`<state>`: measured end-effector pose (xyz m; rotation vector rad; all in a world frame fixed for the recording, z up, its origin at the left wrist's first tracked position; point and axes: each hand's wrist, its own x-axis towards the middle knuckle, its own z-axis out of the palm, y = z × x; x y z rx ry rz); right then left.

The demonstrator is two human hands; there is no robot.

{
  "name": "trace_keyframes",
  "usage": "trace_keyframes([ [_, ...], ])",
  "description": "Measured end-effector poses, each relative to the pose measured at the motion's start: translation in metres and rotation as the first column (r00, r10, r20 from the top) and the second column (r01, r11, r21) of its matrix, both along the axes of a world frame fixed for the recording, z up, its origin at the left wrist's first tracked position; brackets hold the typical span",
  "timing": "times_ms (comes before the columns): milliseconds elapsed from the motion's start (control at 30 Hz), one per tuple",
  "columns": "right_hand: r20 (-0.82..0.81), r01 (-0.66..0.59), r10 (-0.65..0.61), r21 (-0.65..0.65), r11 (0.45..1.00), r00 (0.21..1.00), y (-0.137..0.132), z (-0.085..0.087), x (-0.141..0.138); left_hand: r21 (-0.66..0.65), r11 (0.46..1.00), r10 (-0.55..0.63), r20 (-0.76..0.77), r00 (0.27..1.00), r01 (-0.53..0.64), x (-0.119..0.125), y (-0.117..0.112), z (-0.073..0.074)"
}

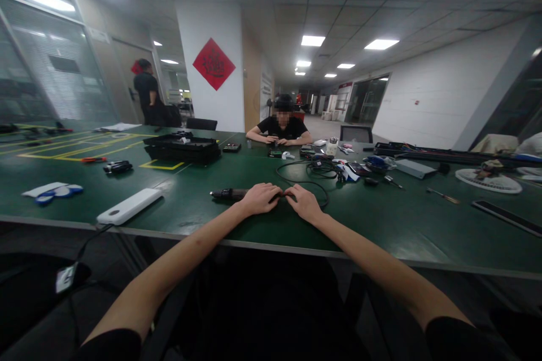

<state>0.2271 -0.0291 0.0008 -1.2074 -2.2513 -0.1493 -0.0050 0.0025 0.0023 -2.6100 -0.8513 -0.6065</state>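
A dark electric screwdriver (232,194) lies on the green table, its metal tip pointing left. My left hand (261,198) is closed over its rear end, palm down. Close beside it, my right hand (303,202) pinches the black cable (327,196) near that end of the tool. The fingertips of both hands nearly meet, and the exact joint between tool and cable is too small to make out. From my right hand the cable loops back toward a tangle of black cords (319,168).
A white power strip (130,206) lies left, near the table (381,223) edge. Behind it stand a black tray (182,149) and orange-handled pliers (94,159). A co-worker (283,124) sits opposite. Rightward lie a screwdriver (442,196) and a white round grille (489,180).
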Motion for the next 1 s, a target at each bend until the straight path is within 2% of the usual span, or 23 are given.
trace_keyframes([
  [200,-0.039,-0.035,0.035,-0.015,0.999,0.999,0.0006,0.0,0.0,-0.037,0.996,0.085,0.034,0.996,-0.084,0.0023,0.0003,0.0006],
  [500,0.0,-0.043,0.043,-0.021,0.999,0.999,0.0015,0.0001,0.0012,-0.042,0.995,0.091,-0.003,0.996,-0.091,0.0019,0.0021,-0.001],
  [733,0.005,-0.014,0.014,-0.062,0.998,1.0,0.0002,0.0013,0.0,-0.051,0.999,0.016,-0.018,1.0,-0.017,-0.0013,0.0,0.0027],
  [900,0.052,0.047,-0.041,-0.105,0.993,0.998,-0.0045,0.005,-0.0024,-0.07,0.997,0.044,-0.001,0.999,-0.044,-0.0026,0.001,0.0037],
  [1000,0.058,0.07,-0.064,-0.109,0.992,0.996,-0.0068,0.0067,-0.0034,-0.062,0.998,-0.011,-0.008,1.0,0.011,-0.0035,0.0005,0.0045],
])
